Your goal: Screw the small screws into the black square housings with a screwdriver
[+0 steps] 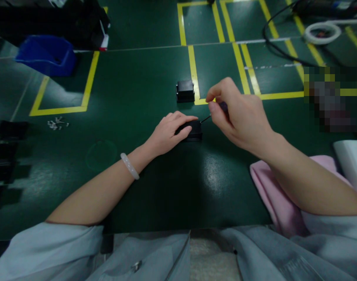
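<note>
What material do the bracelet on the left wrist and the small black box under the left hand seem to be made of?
Bracelet: pale, milky and smooth with a soft shine, so possibly jade or glass; plastic cannot be excluded. Small black box under the left hand: matte black with rounded edges, probably moulded plastic, though much of it is covered.
</note>
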Available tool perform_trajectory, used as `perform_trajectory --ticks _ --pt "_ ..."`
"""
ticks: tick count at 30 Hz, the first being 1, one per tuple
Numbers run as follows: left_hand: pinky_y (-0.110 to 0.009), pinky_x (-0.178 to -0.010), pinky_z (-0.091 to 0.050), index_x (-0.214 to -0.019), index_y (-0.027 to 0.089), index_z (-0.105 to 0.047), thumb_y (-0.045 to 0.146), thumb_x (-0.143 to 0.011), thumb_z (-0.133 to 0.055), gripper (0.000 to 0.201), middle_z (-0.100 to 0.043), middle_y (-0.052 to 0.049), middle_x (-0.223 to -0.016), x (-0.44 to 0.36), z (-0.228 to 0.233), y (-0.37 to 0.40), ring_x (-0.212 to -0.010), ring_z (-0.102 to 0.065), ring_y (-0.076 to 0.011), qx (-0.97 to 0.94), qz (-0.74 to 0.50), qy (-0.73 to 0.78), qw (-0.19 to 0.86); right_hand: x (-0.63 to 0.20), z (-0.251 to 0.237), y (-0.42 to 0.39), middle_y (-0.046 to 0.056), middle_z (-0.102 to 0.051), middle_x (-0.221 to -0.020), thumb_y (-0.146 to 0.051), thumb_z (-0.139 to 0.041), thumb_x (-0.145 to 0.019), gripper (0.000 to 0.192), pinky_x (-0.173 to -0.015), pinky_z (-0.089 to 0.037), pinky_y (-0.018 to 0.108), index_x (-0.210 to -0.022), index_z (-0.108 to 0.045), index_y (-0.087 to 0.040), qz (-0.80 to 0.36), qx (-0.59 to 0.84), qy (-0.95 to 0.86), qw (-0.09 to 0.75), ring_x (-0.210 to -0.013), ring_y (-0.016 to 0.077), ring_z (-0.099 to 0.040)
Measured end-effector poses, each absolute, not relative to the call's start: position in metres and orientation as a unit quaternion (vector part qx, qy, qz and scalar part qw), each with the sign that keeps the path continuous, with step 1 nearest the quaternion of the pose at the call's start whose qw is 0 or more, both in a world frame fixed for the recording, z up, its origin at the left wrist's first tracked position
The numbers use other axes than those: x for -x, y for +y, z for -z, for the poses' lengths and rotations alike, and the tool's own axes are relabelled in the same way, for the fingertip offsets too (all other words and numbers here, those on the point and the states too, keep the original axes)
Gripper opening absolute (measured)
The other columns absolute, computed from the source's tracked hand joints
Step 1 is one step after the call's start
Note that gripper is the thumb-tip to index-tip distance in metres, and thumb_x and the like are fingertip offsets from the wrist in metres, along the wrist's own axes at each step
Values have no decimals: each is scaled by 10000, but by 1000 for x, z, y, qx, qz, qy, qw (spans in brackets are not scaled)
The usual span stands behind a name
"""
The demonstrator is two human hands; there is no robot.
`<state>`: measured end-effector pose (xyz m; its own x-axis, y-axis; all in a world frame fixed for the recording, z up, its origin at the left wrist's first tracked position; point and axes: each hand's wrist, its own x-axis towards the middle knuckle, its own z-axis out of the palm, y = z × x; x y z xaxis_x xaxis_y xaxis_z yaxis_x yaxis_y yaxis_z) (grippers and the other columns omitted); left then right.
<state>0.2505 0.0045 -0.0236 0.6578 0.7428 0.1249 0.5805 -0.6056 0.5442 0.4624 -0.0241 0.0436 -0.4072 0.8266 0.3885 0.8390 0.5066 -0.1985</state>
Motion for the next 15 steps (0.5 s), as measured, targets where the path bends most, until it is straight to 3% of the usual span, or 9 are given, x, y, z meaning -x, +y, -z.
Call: perform_trajectory --ticks 4,9,15 --pt "-341 -911 -393 -1312 222 -537 359 -973 -378 399 -584 -54 -1120 -251 24 5 -1026 -516 -203 -880 -178 374 232 -463 -43 -25 21 -633 -731 -442 -211 -986 425 -546 -359 262 -1043 -540 -178 24 500 -841 205 -588 129 -581" --pt "-349 -921 -393 -1314 216 -535 357 -978 -368 401 -592 -59 -1123 -251 23 4 -1036 -517 -206 -882 -172 372 232 -462 -42 -24 37 -662 -787 -349 -242 -980 342 -592 -398 277 -1081 -519 -175 16 505 -834 223 -642 148 -618" --pt "-348 -910 -399 -1309 218 -544 364 -976 -373 401 -590 -61 -1105 -251 24 4 -1020 -521 -206 -881 -180 372 229 -462 -42 -24 30 -646 -756 -453 -234 -981 406 -564 -376 272 -1035 -532 -183 25 501 -838 215 -617 146 -607"
